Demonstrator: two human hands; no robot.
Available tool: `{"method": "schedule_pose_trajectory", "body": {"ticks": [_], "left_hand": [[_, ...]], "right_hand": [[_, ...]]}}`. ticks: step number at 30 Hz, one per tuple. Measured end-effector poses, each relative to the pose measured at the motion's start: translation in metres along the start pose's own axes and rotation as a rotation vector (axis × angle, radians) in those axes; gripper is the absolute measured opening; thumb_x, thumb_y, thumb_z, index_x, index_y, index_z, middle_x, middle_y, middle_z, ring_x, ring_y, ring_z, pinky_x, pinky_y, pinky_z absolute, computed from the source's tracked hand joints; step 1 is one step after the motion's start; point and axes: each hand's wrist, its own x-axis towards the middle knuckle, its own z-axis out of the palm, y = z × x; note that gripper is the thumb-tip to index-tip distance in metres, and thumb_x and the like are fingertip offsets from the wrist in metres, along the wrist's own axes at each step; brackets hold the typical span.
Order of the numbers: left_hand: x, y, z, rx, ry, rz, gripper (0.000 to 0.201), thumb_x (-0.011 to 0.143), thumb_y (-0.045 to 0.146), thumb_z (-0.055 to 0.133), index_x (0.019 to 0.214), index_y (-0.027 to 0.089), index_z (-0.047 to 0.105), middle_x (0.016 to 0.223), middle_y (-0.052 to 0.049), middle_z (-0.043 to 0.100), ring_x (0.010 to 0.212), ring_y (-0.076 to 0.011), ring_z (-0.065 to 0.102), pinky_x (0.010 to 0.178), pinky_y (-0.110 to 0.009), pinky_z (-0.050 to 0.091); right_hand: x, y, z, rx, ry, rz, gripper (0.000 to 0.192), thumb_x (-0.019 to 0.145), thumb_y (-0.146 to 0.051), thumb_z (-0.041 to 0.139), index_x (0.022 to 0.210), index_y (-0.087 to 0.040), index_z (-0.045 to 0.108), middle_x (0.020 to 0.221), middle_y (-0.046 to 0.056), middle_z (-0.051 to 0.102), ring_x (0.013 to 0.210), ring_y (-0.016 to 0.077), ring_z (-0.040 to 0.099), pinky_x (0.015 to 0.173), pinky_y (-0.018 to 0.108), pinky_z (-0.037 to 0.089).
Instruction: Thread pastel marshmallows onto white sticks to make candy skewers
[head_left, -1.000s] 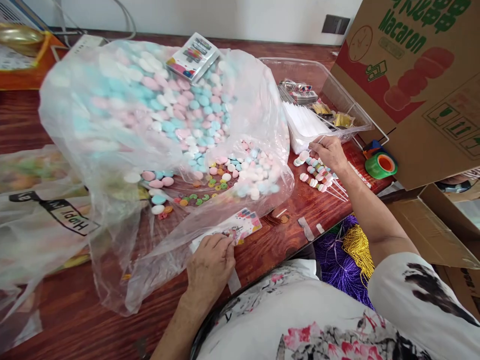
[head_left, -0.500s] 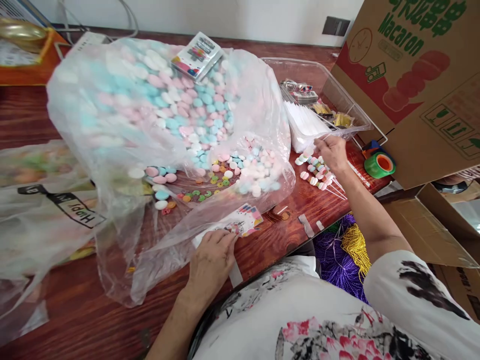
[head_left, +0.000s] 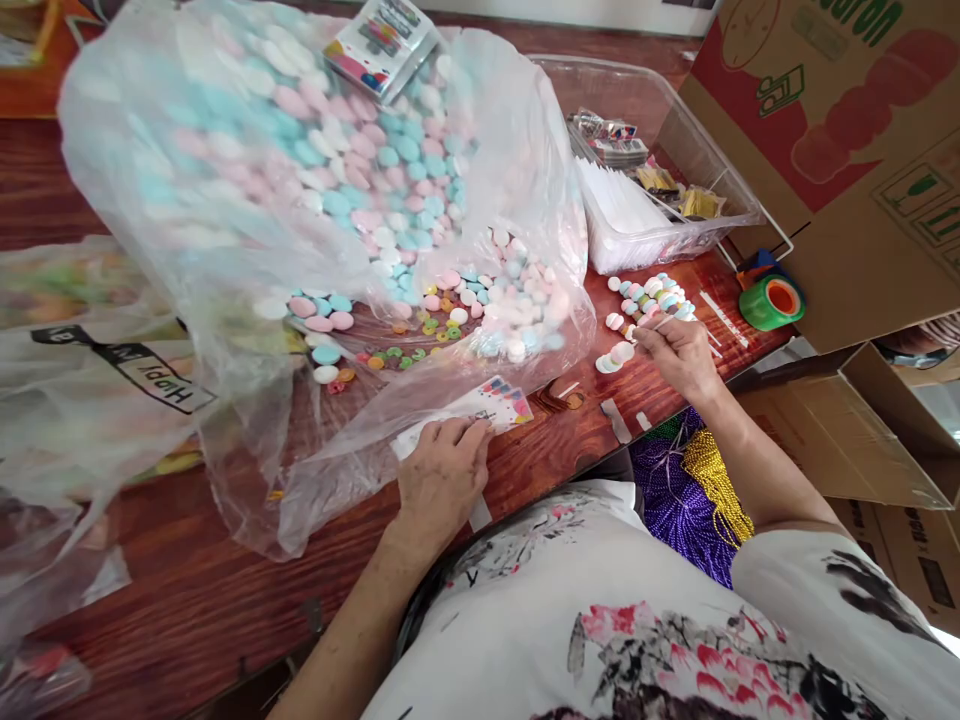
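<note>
Right hand (head_left: 679,350) pinches a skewer (head_left: 626,345) beside the bag (head_left: 247,200).
Its stick points left toward the candy — left hand (head_left: 442,475), fingers together, presses a card (head_left: 487,408) at the bag's near edge.

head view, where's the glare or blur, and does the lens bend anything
Head view: daylight glare whitens the plastic bag at upper left, so candies behind it look hazy; left hand and right hand are sharp; the wide lens bows the table edge and the cardboard box.
</note>
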Motion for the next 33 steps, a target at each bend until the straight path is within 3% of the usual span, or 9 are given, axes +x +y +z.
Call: {"method": "schedule_pose_trajectory", "body": {"ticks": [3, 6, 10, 13, 18, 22, 26, 30, 33], "left_hand": [[0.004, -0.002, 0.002, -0.060, -0.004, -0.053, 0.023, 0.095, 0.023, 0.044, 0.089, 0.018, 0.066, 0.089, -0.008, 0.068, 0.085, -0.0253, 0.057, 0.069, -0.036, 0.044], [0.006, -0.001, 0.000, -0.102, -0.011, -0.084, 0.024, 0.096, 0.022, 0.042, 0.095, 0.017, 0.065, 0.094, -0.009, 0.068, 0.089, -0.0249, 0.057, 0.075, -0.036, 0.045], [0.003, 0.004, -0.001, -0.142, -0.013, -0.104, 0.023, 0.095, 0.021, 0.043, 0.093, 0.016, 0.066, 0.093, -0.009, 0.067, 0.089, -0.0240, 0.056, 0.077, -0.036, 0.044], [-0.002, 0.004, 0.000, -0.169, 0.058, -0.109, 0.021, 0.093, 0.021, 0.047, 0.090, 0.016, 0.068, 0.090, -0.009, 0.068, 0.088, -0.0240, 0.057, 0.077, -0.038, 0.043], [-0.013, 0.001, 0.002, -0.024, 0.043, -0.063, 0.025, 0.088, 0.017, 0.050, 0.106, 0.016, 0.068, 0.099, -0.013, 0.067, 0.093, -0.0282, 0.056, 0.080, -0.044, 0.044], [-0.022, -0.004, 0.004, -0.046, 0.016, -0.037, 0.033, 0.089, 0.012, 0.045, 0.116, 0.015, 0.064, 0.106, -0.014, 0.067, 0.097, -0.0273, 0.056, 0.084, -0.043, 0.047], [-0.021, -0.011, 0.005, -0.129, 0.038, -0.034, 0.028, 0.091, 0.013, 0.045, 0.106, 0.018, 0.068, 0.100, -0.011, 0.068, 0.093, -0.0251, 0.056, 0.081, -0.040, 0.047], [-0.014, -0.016, 0.010, -0.225, 0.151, -0.094, 0.018, 0.091, 0.022, 0.054, 0.081, 0.019, 0.070, 0.080, -0.007, 0.066, 0.081, -0.0213, 0.054, 0.074, -0.035, 0.045], [-0.013, -0.018, 0.011, -0.238, 0.118, -0.101, 0.018, 0.090, 0.026, 0.056, 0.081, 0.019, 0.070, 0.080, -0.007, 0.065, 0.082, -0.0208, 0.056, 0.075, -0.035, 0.046]], "right_hand": [[0.017, 0.008, 0.000, -0.041, 0.063, -0.002, 0.030, 0.088, -0.037, 0.055, 0.064, -0.020, 0.061, 0.061, 0.000, 0.063, 0.057, 0.0121, 0.055, 0.060, 0.027, 0.046], [0.023, 0.012, 0.004, -0.025, 0.102, 0.016, 0.025, 0.086, -0.035, 0.058, 0.068, -0.019, 0.063, 0.059, 0.000, 0.063, 0.055, 0.0131, 0.056, 0.059, 0.028, 0.047], [0.005, -0.001, 0.010, 0.000, 0.057, -0.060, 0.024, 0.087, -0.033, 0.059, 0.068, -0.020, 0.063, 0.062, 0.001, 0.066, 0.054, 0.0133, 0.058, 0.057, 0.028, 0.047], [-0.011, -0.009, 0.010, -0.042, 0.102, -0.093, 0.020, 0.087, -0.031, 0.059, 0.071, -0.021, 0.065, 0.063, 0.002, 0.067, 0.056, 0.0145, 0.061, 0.058, 0.029, 0.048], [-0.029, -0.001, 0.004, -0.096, 0.181, -0.046, 0.020, 0.087, -0.033, 0.061, 0.071, -0.021, 0.067, 0.062, 0.001, 0.068, 0.054, 0.0151, 0.061, 0.056, 0.029, 0.048], [-0.041, 0.007, 0.004, -0.084, 0.191, -0.010, 0.019, 0.087, -0.035, 0.061, 0.077, -0.021, 0.069, 0.067, 0.003, 0.070, 0.056, 0.0161, 0.063, 0.056, 0.030, 0.050], [-0.048, 0.012, 0.007, -0.098, 0.222, -0.010, 0.021, 0.088, -0.035, 0.061, 0.075, -0.021, 0.070, 0.065, 0.004, 0.068, 0.053, 0.0167, 0.061, 0.054, 0.031, 0.049], [-0.050, 0.013, 0.006, -0.123, 0.207, -0.031, 0.018, 0.087, -0.033, 0.061, 0.080, -0.020, 0.071, 0.067, 0.005, 0.070, 0.057, 0.0182, 0.063, 0.057, 0.032, 0.050], [-0.048, 0.008, 0.003, -0.118, 0.162, -0.040, 0.016, 0.087, -0.032, 0.061, 0.080, -0.021, 0.071, 0.070, 0.004, 0.071, 0.060, 0.0179, 0.065, 0.059, 0.031, 0.051]]}}
